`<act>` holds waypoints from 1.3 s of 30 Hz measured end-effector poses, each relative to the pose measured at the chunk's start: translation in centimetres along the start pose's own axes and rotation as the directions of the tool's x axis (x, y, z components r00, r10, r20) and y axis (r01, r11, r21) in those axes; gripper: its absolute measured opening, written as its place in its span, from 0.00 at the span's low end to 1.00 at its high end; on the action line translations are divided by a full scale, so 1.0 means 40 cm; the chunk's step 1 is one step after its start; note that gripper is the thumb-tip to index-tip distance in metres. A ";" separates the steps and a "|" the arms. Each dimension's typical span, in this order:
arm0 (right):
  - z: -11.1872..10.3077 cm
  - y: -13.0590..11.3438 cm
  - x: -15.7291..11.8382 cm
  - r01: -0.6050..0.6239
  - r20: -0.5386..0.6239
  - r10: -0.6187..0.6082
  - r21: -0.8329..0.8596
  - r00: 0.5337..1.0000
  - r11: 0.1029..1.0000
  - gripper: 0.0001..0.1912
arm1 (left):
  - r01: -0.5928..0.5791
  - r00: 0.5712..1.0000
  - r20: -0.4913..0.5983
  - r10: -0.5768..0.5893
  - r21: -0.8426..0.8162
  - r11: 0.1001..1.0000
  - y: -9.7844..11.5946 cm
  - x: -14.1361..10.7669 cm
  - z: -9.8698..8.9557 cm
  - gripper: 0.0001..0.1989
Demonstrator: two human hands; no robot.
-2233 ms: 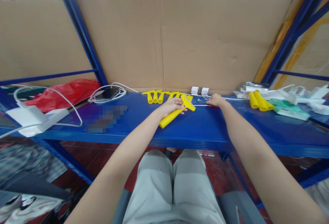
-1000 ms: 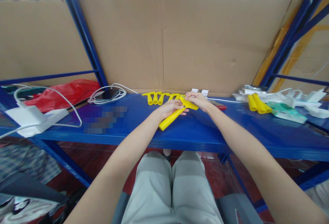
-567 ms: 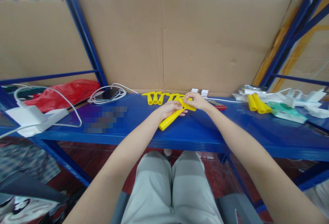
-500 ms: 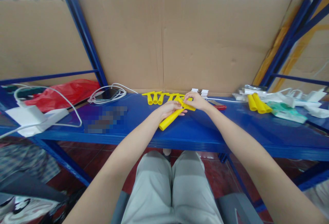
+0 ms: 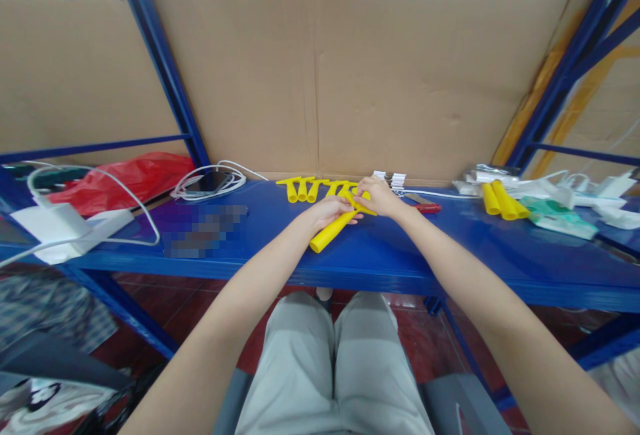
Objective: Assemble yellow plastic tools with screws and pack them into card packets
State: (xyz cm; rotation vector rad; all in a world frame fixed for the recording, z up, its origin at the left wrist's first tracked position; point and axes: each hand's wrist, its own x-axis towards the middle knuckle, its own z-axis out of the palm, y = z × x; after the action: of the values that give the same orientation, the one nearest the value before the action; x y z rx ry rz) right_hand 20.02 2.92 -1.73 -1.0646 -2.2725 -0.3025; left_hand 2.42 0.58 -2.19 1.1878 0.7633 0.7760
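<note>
A yellow T-shaped piece with a thick round handle (image 5: 331,234), squeegee-like in outline, is held over the table in both hands. My left hand (image 5: 334,211) is closed around the narrow part between handle and crossbar. My right hand (image 5: 376,196) pinches the crossbar end; its fingertips are partly hidden, and I cannot make out anything small between them. Behind the hands, several more yellow T-shaped pieces (image 5: 303,190) lie in a row near the cardboard, handles toward me. A red-handled tool (image 5: 426,208) rests just right of my right hand.
Cardboard (image 5: 320,82) walls off the back of the blue table (image 5: 280,248). More yellow handles (image 5: 504,202) and a green-white packet (image 5: 559,218) lie at right. Small white blocks (image 5: 398,180) stand behind. At left are a coiled white cable (image 5: 210,185), a red bag (image 5: 127,182) and a power strip (image 5: 107,232).
My right hand has shifted slightly left and up along the crossbar. The left hand and the yellow handle have barely moved.
</note>
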 end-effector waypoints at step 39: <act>-0.058 -0.102 -0.003 0.048 0.229 0.031 -0.330 0.973 0.943 0.12 | 0.050 0.999 0.011 -0.049 -0.021 0.999 0.004 -0.004 0.007 0.12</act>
State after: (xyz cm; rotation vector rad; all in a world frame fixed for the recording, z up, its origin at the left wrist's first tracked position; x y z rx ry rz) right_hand 18.00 -0.84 0.23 -1.3195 -2.4913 -0.6147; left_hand 2.58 0.33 -1.98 1.1490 0.7711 0.7348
